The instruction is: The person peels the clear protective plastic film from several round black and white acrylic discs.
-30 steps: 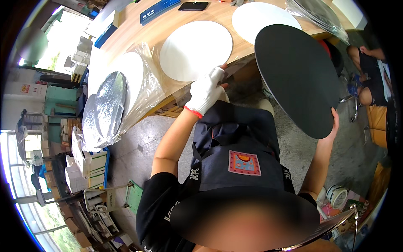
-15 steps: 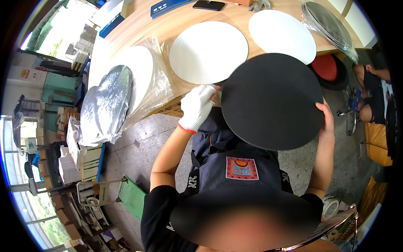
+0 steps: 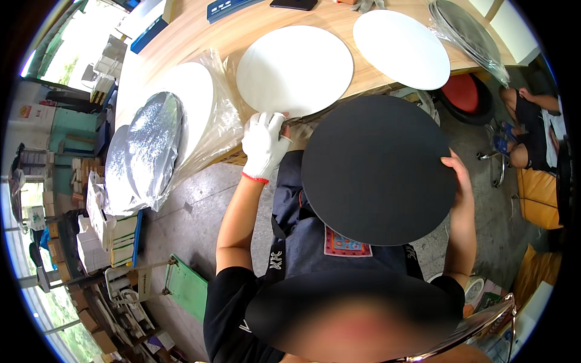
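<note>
My right hand (image 3: 459, 175), bare, grips the right rim of a large round black disc (image 3: 378, 172). The disc is tilted in front of my apron, past the table's near edge. My left hand (image 3: 264, 145) wears a white knit glove with a red cuff; some bare fingertip shows at its right side. Its fingers are curled by the near rim of a round white disc (image 3: 295, 71) lying on the table. Whether they hold that rim or something small is hidden. A second white disc (image 3: 401, 49) lies to the right, jutting past the table edge.
At the table's left, clear plastic film (image 3: 221, 115) wraps a pale disc and silvery film-covered discs (image 3: 156, 142). Wrapped dark discs (image 3: 469, 33) lie far right. A phone (image 3: 293, 4) and blue box (image 3: 233, 9) are at the back. A red-seated stool (image 3: 465, 97) and another person (image 3: 526, 130) are right.
The black disc has come down toward my apron, with my right hand still at its rim. My left hand has moved left and up to the near rim of the white disc.
</note>
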The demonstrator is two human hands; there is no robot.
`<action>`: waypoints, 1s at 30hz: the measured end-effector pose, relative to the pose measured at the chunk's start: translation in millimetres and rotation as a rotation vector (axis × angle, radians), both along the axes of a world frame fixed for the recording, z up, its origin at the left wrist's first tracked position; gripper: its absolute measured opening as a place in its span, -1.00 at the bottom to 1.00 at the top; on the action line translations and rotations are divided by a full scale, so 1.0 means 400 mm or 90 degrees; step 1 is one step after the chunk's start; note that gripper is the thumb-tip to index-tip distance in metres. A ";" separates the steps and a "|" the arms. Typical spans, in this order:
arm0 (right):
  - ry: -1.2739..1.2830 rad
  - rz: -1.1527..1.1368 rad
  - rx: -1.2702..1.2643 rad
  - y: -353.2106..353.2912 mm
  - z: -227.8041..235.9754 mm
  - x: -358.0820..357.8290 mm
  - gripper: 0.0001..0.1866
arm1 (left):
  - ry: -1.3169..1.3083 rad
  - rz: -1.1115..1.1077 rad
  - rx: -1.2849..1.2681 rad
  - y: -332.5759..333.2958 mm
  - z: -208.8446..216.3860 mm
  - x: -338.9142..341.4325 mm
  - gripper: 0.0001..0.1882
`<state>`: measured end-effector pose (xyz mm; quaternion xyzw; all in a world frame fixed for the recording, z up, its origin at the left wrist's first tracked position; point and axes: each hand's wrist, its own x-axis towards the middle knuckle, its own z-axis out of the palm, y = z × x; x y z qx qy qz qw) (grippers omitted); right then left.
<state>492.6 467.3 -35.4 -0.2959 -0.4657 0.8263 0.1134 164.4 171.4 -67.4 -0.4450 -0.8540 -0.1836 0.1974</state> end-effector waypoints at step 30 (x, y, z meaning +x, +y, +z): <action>0.040 -0.158 0.072 -0.364 -0.076 -0.142 -0.47 | -0.240 0.225 0.256 -0.097 -0.119 0.081 -0.76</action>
